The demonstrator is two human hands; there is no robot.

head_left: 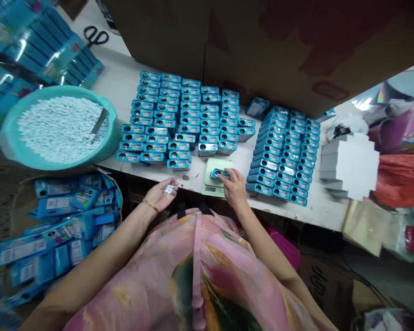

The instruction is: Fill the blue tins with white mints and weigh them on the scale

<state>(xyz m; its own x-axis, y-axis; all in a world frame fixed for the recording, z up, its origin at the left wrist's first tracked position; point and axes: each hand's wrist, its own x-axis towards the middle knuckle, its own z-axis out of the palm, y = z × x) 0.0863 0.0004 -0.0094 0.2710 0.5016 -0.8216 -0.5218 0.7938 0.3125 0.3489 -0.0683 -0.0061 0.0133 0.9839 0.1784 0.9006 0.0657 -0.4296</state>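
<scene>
Your left hand [162, 195] was palm up in front of the white tabletop [113, 87], its fingers apart and loosely curled; a few small, pale, rounded pellets [169, 188] lay in it near the fingers. Your right hand [235, 187] was above the small, pale green weighing scale [219, 163], thumb and fingers drawn in at the small blue rectangular tin [215, 174]; whether they pinched the tin, or merely touched it, could not be told. The tin rested on the scale, near the table's front edge; one group of upright blue tins [189, 108] stood behind and to the left of the scale, another group of blue tins [269, 151] to its right. The wide turquoise plastic basin [111, 138], filled with similar pellets, sat to the far left, a metal utensil [99, 122] lying in it.

Caution: a tilt or further opening of the left palm risked spilling the loose pellets over the table edge; finger pressure on the tin risked a false scale reading, or tipping the tin; a wide swing of the right wrist risked knocking the closest tins of the right-hand group, since they stood close beside it.
</scene>
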